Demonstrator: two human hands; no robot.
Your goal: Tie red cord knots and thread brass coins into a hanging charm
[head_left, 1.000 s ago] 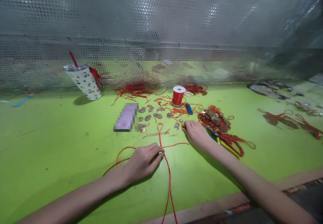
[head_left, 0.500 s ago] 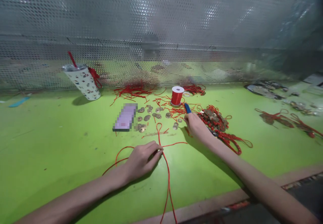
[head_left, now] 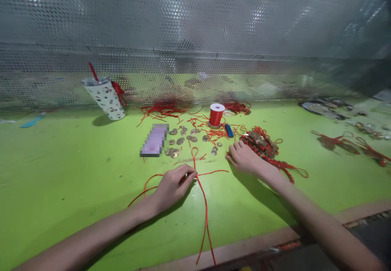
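My left hand [head_left: 175, 183] lies low over the table, thumb and forefinger pinched on a red cord [head_left: 205, 206]. Beyond the pinch stands a small cord loop [head_left: 194, 153]; one end runs right and two long strands trail towards me. More cord curves out behind the left wrist. My right hand [head_left: 244, 157] is held palm down, fingers half bent and slightly apart, with nothing seen in them; its palm side is hidden. Just beyond its fingers a blue lighter [head_left: 229, 130] lies on the table. Right beside this hand is a heap of corded coins [head_left: 259, 140].
Loose coins [head_left: 181, 140] lie between a blurred phone [head_left: 155, 140] and a red thread spool [head_left: 216, 116]. Cord scraps [head_left: 165, 110] are strewn behind. A tumbler with a straw [head_left: 105, 100] stands back left, before a bubble-textured plastic sheet [head_left: 146, 51]. Corded pieces [head_left: 334, 140] lie at right.
My right hand has let go of the blue lighter, which now lies on the table, and has drawn back towards me. My left hand keeps its pinch on the cord.
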